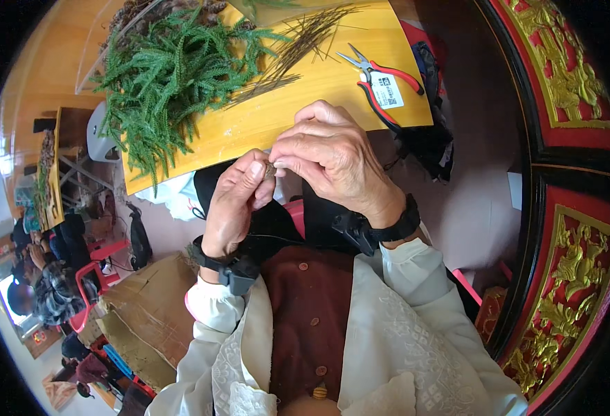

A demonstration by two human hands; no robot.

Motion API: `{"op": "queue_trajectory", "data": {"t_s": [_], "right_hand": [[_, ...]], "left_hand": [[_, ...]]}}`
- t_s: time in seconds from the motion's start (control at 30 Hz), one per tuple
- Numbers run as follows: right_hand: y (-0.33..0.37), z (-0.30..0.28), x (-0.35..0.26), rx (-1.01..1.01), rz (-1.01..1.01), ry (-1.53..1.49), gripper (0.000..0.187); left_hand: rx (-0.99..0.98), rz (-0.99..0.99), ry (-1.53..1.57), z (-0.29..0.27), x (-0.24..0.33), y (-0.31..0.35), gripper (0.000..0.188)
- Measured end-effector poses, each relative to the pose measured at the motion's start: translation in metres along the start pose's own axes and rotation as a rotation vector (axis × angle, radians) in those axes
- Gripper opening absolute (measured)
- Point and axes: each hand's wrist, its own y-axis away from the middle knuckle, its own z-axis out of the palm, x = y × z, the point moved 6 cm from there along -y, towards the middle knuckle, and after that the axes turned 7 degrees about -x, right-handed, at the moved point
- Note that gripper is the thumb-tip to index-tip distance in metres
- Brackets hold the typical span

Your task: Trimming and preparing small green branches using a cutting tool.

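Landmark: yellow tabletop [249, 114]. Small brown cone-like piece [269, 170] held up in front of its near edge, above the lap. Left hand [237, 188]: pinches the piece between thumb and curled fingers. Right hand [329, 151]: thumb and forefinger pinch the piece's upper right edge; cannot tell whether something thin lies between them too. Black wrist straps [239, 274] on both wrists.

On the tabletop, right end: pliers [381, 78] with red-and-black handles, lying across a white printed label [389, 90]. Left end: heap of green artificial conifer sprigs [173, 80]. Between, toward the far side: loose pile of thin dark stems [308, 41]. Far left corner: brown pine cones [128, 15], partly covered by sprigs.

Left of the tabletop, nearer the wearer: cardboard box [149, 308]. Right of it: red panel with gilt carving [561, 62]. Well left: second table [58, 173]; seated co-worker in plaid [59, 295].
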Motion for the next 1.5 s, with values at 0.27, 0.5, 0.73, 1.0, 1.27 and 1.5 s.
{"op": "queue_trajectory", "data": {"t_s": [0.27,0.5,0.73,1.0,1.27,1.5], "right_hand": [[0.012,0.017,0.021,-0.113,0.281,0.123,0.011],[0.023,0.019,0.042,0.075,0.666,-0.292,0.02],[0.014,0.004,0.028,0.143,0.64,-0.512,0.017],[0.002,-0.038,0.004,0.224,0.642,-0.868,0.017],[0.01,-0.062,0.002,0.453,0.713,-1.051,0.017],[0.007,-0.07,-0.004,0.442,0.722,-1.072,0.017]], "left_hand": [[0.334,0.264,-1.048,0.004,0.006,-0.006,0.016],[0.267,0.179,-0.353,-0.009,-0.003,-0.014,0.02],[0.275,0.223,-0.414,0.029,0.025,-0.016,0.02],[0.339,0.295,-0.846,0.081,0.07,-0.012,0.018],[0.377,0.386,-1.206,0.082,0.132,-0.045,0.024],[0.167,0.146,-0.722,0.064,0.14,-0.111,0.036]]}}
